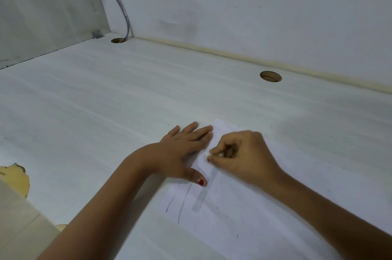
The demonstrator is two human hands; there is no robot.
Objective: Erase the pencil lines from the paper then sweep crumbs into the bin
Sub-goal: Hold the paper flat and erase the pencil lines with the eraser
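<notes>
**Right hand working the sheet, left hand pinning it down**

The paper (231, 202) is lying flat on the white bench (106, 111), near the front edge and right of centre. The left hand (182, 149) is pressing down on the sheet's left edge, fingers (201, 132) spread flat and open, gripping nothing, thumb angled onto the page just above the pencil lines (182, 202). Two dark strokes are showing near the lower left corner of the sheet, with a pale grey smeared band (203, 192) running just to their right.

The right hand (244, 153) is sitting on the paper with its fingers (214, 151) curled tight and pinched together at the top end of that band; whatever they are gripping is too small and hidden to make out. Dark crumbs (217, 207) are lying scattered over the sheet and the bench beside it. Behind, two round cable holes (270, 76) are showing in the bench, a grey cable (125, 15) dropping into the far left one.
</notes>
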